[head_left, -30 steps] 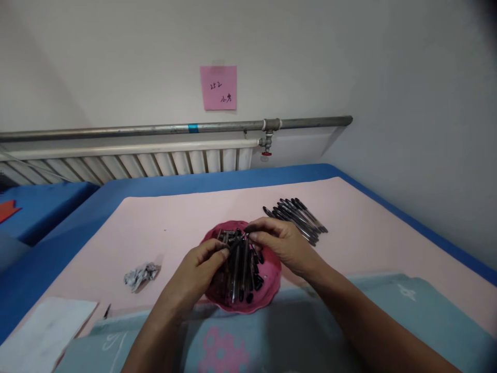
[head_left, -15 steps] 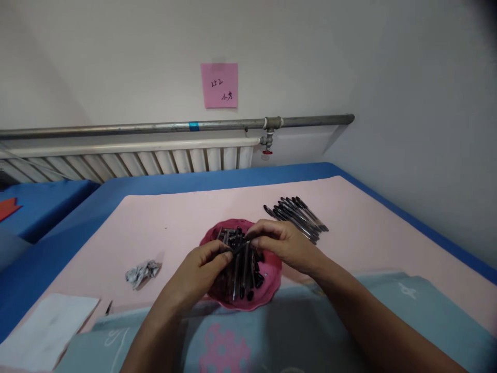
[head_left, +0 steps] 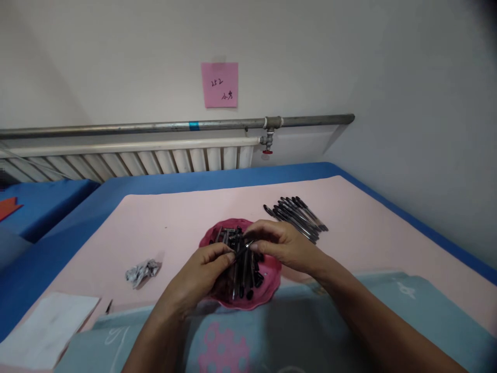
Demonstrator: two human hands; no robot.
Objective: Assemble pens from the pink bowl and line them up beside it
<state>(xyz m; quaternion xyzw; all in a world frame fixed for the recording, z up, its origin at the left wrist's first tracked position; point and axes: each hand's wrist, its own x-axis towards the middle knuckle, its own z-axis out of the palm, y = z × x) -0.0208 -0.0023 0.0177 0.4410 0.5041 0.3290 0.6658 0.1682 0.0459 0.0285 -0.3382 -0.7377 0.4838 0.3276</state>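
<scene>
Just below mid-frame, your left hand (head_left: 199,273) and right hand (head_left: 280,245) pinched a dark pen (head_left: 242,250); seemed light, stiff, slickish, best gripped mid-barrel.

At the centre of the frame, we see the left hand (head_left: 200,269) set further right and lower than a second ago, the dark pen (head_left: 243,250) in its fingertips lower too. We find the thumb of the right hand (head_left: 282,246) dropped further below its index finger. The pink note (head_left: 220,85), upper centre, sits slightly higher.
</scene>
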